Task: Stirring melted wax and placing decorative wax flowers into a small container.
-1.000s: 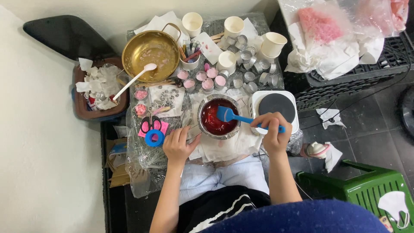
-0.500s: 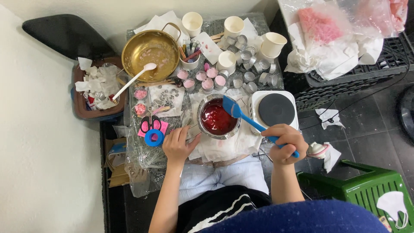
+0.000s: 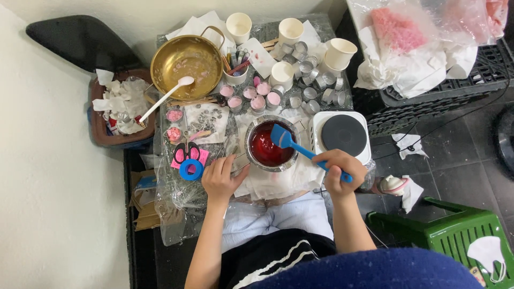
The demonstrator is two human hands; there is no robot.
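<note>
My right hand (image 3: 338,170) grips the handle of a blue spatula (image 3: 292,144), whose blade dips into red liquid in a small metal pot (image 3: 269,145) at the table's front. My left hand (image 3: 224,177) holds the pot's thin handle at its left side. Both forearms reach forward from my lap.
A round electric hotplate (image 3: 342,135) sits right of the pot. Behind are a brass pan (image 3: 186,60) with a white spoon, several paper cups (image 3: 339,52), small metal tins (image 3: 311,80), pink-filled tins (image 3: 258,101), pink scissors and blue tape (image 3: 190,169). A green stool (image 3: 460,235) stands at the right.
The right hand drew back toward me and to the right, then shifted slightly left again; the spatula blade stayed in the pot. The left hand barely moved.
</note>
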